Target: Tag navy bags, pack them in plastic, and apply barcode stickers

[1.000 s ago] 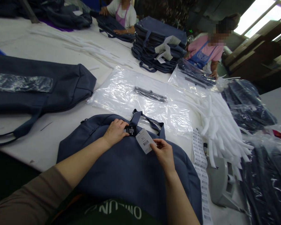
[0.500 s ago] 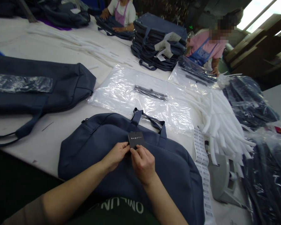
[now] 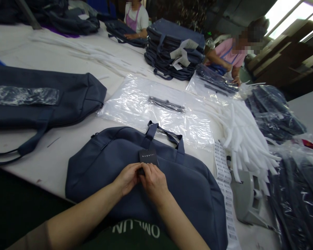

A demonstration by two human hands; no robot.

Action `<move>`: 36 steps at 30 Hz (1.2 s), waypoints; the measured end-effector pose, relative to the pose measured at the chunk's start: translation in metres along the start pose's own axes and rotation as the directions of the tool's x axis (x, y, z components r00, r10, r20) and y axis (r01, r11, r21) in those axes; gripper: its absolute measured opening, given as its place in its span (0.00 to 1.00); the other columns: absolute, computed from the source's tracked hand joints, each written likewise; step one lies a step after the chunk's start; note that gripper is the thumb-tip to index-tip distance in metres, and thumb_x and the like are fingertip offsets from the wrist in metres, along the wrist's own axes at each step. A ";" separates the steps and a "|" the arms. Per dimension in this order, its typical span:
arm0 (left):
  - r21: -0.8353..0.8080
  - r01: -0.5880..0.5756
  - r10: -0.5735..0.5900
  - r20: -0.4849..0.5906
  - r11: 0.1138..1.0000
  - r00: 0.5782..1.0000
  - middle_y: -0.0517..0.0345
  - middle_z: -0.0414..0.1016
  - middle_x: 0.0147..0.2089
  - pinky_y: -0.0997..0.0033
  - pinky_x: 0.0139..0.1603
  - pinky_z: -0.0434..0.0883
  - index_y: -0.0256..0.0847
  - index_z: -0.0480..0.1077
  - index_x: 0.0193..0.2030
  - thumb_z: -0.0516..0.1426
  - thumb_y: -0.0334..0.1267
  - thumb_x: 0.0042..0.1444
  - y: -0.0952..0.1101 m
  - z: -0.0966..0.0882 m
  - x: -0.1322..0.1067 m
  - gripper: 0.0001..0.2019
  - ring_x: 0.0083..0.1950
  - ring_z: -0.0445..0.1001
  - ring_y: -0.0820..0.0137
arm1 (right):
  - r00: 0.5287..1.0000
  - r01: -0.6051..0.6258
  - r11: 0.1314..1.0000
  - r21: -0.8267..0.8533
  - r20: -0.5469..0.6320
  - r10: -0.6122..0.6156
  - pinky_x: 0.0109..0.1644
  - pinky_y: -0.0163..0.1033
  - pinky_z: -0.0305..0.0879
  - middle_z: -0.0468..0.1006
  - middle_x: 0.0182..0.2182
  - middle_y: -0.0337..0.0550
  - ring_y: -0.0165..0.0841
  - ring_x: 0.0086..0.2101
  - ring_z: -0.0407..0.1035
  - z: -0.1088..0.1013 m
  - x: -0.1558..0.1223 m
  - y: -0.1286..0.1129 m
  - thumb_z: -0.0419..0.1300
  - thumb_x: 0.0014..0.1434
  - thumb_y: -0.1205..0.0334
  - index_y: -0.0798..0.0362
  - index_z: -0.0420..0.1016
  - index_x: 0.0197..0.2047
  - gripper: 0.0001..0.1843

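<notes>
A dark navy travel bag (image 3: pixel 190 187) lies flat in front of me, its handles toward the far side. Over its middle, a small black hang tag (image 3: pixel 147 157) with pale lettering is pinched at its lower edge by both hands. My left hand (image 3: pixel 129 177) is closed on the tag's lower left side, fingertips together. My right hand (image 3: pixel 153 182) is closed beside it, thumb and fingers bunched at the same lower edge. The fingers partly cover the tag, so its lower part is hidden.
Clear plastic bags (image 3: pixel 135 100) lie beyond the travel bag; another navy bag (image 3: pixel 75 97) is at left. White foam strips (image 3: pixel 245 132), a barcode label sheet (image 3: pixel 221 161) and a grey dispenser (image 3: pixel 247 198) stand at right. Two people work across the table near a bag stack (image 3: pixel 174 45).
Both hands have drawn slightly left and closer together on the hang tag, covering more of its lower part. Across the table, the person in pink has moved an arm over the wrapped bag.
</notes>
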State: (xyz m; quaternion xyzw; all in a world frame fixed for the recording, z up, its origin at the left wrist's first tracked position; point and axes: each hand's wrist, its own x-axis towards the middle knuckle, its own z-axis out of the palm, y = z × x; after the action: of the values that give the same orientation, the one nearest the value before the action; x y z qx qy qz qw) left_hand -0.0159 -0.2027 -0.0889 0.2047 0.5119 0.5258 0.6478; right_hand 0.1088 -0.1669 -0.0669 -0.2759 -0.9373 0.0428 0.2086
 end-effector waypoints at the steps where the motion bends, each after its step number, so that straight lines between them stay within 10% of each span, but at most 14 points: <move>1: 0.042 0.004 -0.005 0.006 0.999 1.000 0.49 0.76 0.33 0.70 0.34 0.71 0.35 0.73 0.33 0.57 0.51 0.54 0.001 -0.001 0.000 0.17 0.33 0.74 0.66 | 1.000 0.006 1.000 -0.025 0.030 -0.005 0.47 0.41 0.69 0.76 0.37 0.50 0.38 0.39 0.70 0.000 -0.002 0.001 0.53 0.62 0.67 0.59 0.68 0.51 0.14; 4: 0.227 0.036 -0.043 0.026 0.973 0.999 0.51 0.73 0.25 0.67 0.31 0.70 0.34 0.73 0.27 0.59 0.52 0.51 0.015 -0.014 -0.005 0.20 0.27 0.72 0.65 | 0.995 0.061 0.996 -0.066 0.080 -0.055 0.38 0.37 0.67 0.76 0.32 0.46 0.34 0.32 0.70 0.004 -0.005 0.003 0.51 0.62 0.70 0.57 0.71 0.45 0.10; 6: 0.509 -0.107 0.141 -0.029 0.854 0.990 0.52 0.73 0.25 0.65 0.36 0.71 0.35 0.74 0.26 0.59 0.49 0.52 0.034 -0.027 -0.008 0.16 0.29 0.72 0.64 | 0.990 0.105 0.991 -0.081 0.104 -0.096 0.33 0.36 0.65 0.75 0.28 0.44 0.33 0.29 0.69 0.011 0.001 0.002 0.49 0.63 0.72 0.55 0.71 0.37 0.11; 9: 0.885 -0.368 0.555 0.162 0.284 0.816 0.52 0.76 0.45 0.63 0.54 0.67 0.40 0.75 0.44 0.52 0.43 0.60 0.056 -0.037 -0.004 0.14 0.47 0.73 0.62 | 0.971 0.122 0.991 -0.054 0.213 -0.107 0.31 0.37 0.64 0.76 0.28 0.45 0.35 0.29 0.71 0.023 0.020 -0.004 0.49 0.61 0.74 0.56 0.72 0.33 0.11; 11: 0.903 -0.431 0.503 0.375 -0.006 0.779 0.52 0.74 0.52 0.64 0.60 0.65 0.41 0.72 0.52 0.48 0.40 0.64 0.056 -0.037 0.008 0.17 0.54 0.70 0.64 | 0.955 0.119 0.992 -0.033 0.276 -0.106 0.32 0.37 0.64 0.78 0.30 0.48 0.36 0.30 0.72 0.023 0.023 -0.009 0.53 0.59 0.73 0.57 0.73 0.34 0.08; 15: 0.869 -0.464 0.306 0.495 -0.171 0.813 0.47 0.74 0.54 0.57 0.58 0.68 0.34 0.74 0.51 0.50 0.36 0.62 0.026 -0.039 0.031 0.16 0.55 0.71 0.58 | 0.942 -0.199 0.921 0.335 0.325 0.085 0.36 0.35 0.65 0.79 0.30 0.44 0.34 0.33 0.72 -0.001 -0.050 -0.022 0.59 0.57 0.65 0.54 0.76 0.34 0.04; 16: 0.862 -0.465 0.310 0.507 -0.202 0.804 0.45 0.72 0.56 0.55 0.59 0.68 0.33 0.73 0.52 0.51 0.36 0.61 0.017 -0.042 0.034 0.17 0.56 0.70 0.56 | 0.888 -0.418 0.766 0.488 0.396 0.232 0.35 0.34 0.64 0.78 0.27 0.41 0.32 0.30 0.72 -0.008 -0.083 -0.027 0.61 0.55 0.62 0.53 0.77 0.32 0.05; 18: 0.832 -0.466 0.330 0.550 -0.301 0.767 0.43 0.68 0.60 0.53 0.60 0.66 0.30 0.69 0.57 0.51 0.39 0.62 0.003 -0.050 0.036 0.20 0.59 0.68 0.54 | 0.554 -0.805 0.172 0.568 0.615 0.562 0.28 0.32 0.62 0.74 0.20 0.39 0.29 0.22 0.69 -0.016 -0.149 -0.041 0.65 0.50 0.51 0.55 0.75 0.25 0.15; 20: 0.792 -0.465 0.354 0.598 -0.395 0.719 0.41 0.66 0.61 0.52 0.61 0.65 0.29 0.68 0.58 0.50 0.42 0.62 -0.004 -0.058 0.037 0.23 0.59 0.67 0.53 | 0.212 -0.677 -0.428 0.599 0.715 0.666 0.31 0.34 0.65 0.77 0.24 0.42 0.31 0.24 0.71 -0.015 -0.194 -0.057 0.67 0.43 0.40 0.56 0.75 0.29 0.25; 22: 0.766 -0.468 0.376 0.631 -0.440 0.678 0.40 0.66 0.61 0.52 0.61 0.65 0.28 0.68 0.58 0.48 0.44 0.63 -0.007 -0.063 0.039 0.24 0.59 0.67 0.52 | 0.028 -0.327 -0.688 0.647 0.735 0.678 0.39 0.37 0.70 0.79 0.32 0.49 0.35 0.32 0.75 -0.006 -0.206 -0.070 0.70 0.37 0.37 0.58 0.74 0.35 0.33; 25: 0.736 -0.495 0.390 0.670 -0.461 0.632 0.39 0.67 0.60 0.51 0.60 0.65 0.28 0.69 0.56 0.46 0.46 0.63 -0.006 -0.065 0.044 0.26 0.57 0.68 0.51 | -0.078 0.009 -0.687 0.726 0.686 0.724 0.45 0.39 0.71 0.79 0.39 0.50 0.37 0.40 0.75 0.012 -0.182 -0.077 0.72 0.37 0.41 0.56 0.72 0.43 0.35; 30: 0.710 -0.523 0.396 0.701 -0.472 0.593 0.41 0.68 0.59 0.52 0.61 0.65 0.28 0.69 0.56 0.45 0.48 0.63 -0.006 -0.069 0.052 0.26 0.58 0.67 0.53 | -0.288 0.139 -0.568 0.811 0.582 0.761 0.36 0.36 0.73 0.80 0.34 0.45 0.35 0.35 0.75 0.024 -0.149 -0.078 0.74 0.39 0.53 0.54 0.72 0.36 0.24; 36: 0.720 -0.562 0.428 0.694 -0.407 0.579 0.40 0.68 0.59 0.51 0.62 0.64 0.27 0.70 0.55 0.47 0.47 0.61 -0.008 -0.069 0.058 0.26 0.58 0.67 0.52 | -0.247 0.198 -0.501 0.842 0.538 0.806 0.37 0.36 0.74 0.81 0.36 0.44 0.36 0.36 0.76 0.024 -0.137 -0.081 0.71 0.40 0.59 0.52 0.72 0.37 0.20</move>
State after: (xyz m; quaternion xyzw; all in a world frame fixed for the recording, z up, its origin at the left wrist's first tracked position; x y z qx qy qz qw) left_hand -0.0774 -0.1732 -0.1484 0.8255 0.5234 0.2112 -0.0081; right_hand 0.1630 -0.3079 -0.1234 -0.5779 0.0791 0.5569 0.5913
